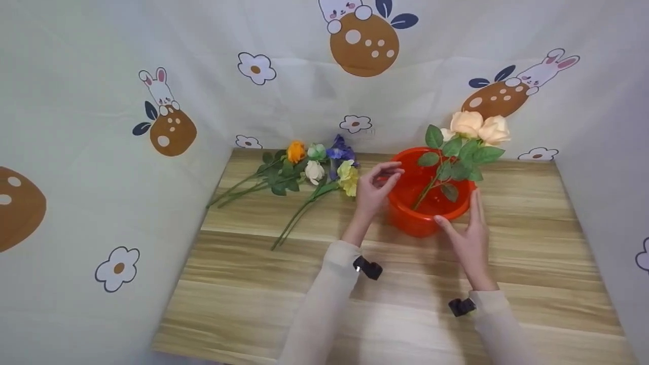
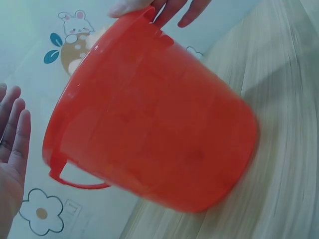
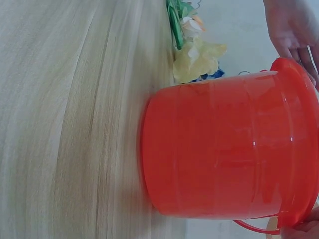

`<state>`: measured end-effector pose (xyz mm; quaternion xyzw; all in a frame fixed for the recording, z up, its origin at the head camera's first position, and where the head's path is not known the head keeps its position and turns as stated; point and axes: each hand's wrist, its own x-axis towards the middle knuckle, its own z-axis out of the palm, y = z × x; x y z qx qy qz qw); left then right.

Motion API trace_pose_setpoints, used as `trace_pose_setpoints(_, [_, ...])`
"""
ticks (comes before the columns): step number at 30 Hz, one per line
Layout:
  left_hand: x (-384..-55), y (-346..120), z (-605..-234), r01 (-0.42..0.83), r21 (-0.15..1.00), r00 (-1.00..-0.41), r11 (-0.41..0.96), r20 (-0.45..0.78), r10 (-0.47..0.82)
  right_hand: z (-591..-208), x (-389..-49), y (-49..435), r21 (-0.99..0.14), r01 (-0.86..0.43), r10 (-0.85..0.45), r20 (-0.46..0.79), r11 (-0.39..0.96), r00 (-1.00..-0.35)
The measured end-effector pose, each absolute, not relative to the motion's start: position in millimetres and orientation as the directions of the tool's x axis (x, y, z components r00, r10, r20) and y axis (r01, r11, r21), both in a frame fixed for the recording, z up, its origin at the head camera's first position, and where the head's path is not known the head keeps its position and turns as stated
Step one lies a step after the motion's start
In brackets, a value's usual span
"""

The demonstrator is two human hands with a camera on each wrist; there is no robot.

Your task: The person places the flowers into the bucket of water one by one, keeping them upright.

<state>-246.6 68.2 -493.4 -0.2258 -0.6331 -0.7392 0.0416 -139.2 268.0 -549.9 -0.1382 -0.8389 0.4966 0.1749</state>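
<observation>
A red plastic bucket (image 1: pixel 421 223) stands upright on the table. Peach roses (image 1: pixel 466 124) with green leaves lean in it, their stems reaching inside and the blooms rising past the right far rim. My right hand (image 1: pixel 472 241) grips the bucket's near right rim, thumb on the front edge and fingers along the side. Beside the left rim hovers my left hand (image 1: pixel 374 190), fingers loosely bent, holding nothing. In the left wrist view that hand (image 2: pixel 12 144) appears apart from the bucket (image 2: pixel 149 114), whose loop handle (image 2: pixel 82 185) hangs at one side.
Left of the bucket lie several artificial flowers on the wood-grain table (image 1: pixel 243 274): an orange one (image 1: pixel 296 151), a white one (image 1: pixel 314 172), a purple one (image 1: pixel 340 149) and a yellow one (image 1: pixel 348 177). A printed curtain (image 1: pixel 304 101) closes off the back and sides.
</observation>
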Motion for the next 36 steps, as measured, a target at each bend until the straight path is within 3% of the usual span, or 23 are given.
trace_pose_setpoints(13, [-262.9,26.1,-537.7,0.427,0.895,-0.89,-0.131,0.442,0.115,-549.8,-136.0,268.9,-0.88,0.063,0.409,0.154,0.47,-0.9])
trace_pose_setpoints(36, [-256.4,-48.7,-557.9,0.294,0.956,-0.955,0.025,0.292,0.048,-550.8,-137.6,268.1,-0.871,0.074,0.402,0.148,0.486,-0.903])
